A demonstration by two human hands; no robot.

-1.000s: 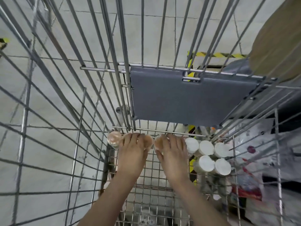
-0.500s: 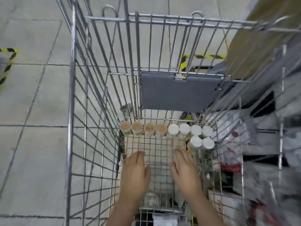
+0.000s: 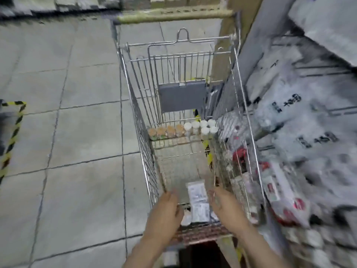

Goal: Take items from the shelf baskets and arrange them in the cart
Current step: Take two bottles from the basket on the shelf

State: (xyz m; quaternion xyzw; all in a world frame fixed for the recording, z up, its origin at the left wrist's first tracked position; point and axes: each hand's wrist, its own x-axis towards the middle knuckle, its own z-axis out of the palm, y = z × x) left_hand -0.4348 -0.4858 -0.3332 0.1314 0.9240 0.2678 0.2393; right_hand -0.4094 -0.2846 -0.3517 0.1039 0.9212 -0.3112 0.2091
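Note:
A wire shopping cart (image 3: 135, 105) stands in front of me on the tiled floor. At its far end a row of brown-lidded jars (image 3: 166, 130) sits beside several white-capped bottles (image 3: 201, 127). White packets (image 3: 198, 198) lie at the cart's near end. My left hand (image 3: 164, 213) and right hand (image 3: 225, 205) hover over the near rim, one on each side of the packets. Both have relaxed fingers and hold nothing. The picture is blurred.
Shelf baskets with white printed bags (image 3: 301, 120) and red-and-white packs (image 3: 284, 194) run along the right, close against the cart. A grey flap (image 3: 182, 97) hangs on the cart's far wall. Yellow-black tape (image 3: 13, 132) marks the floor at left.
Both hands have drawn back from the jars at the cart's far end to the near rim. The view has risen and pulled back, so the whole cart shows.

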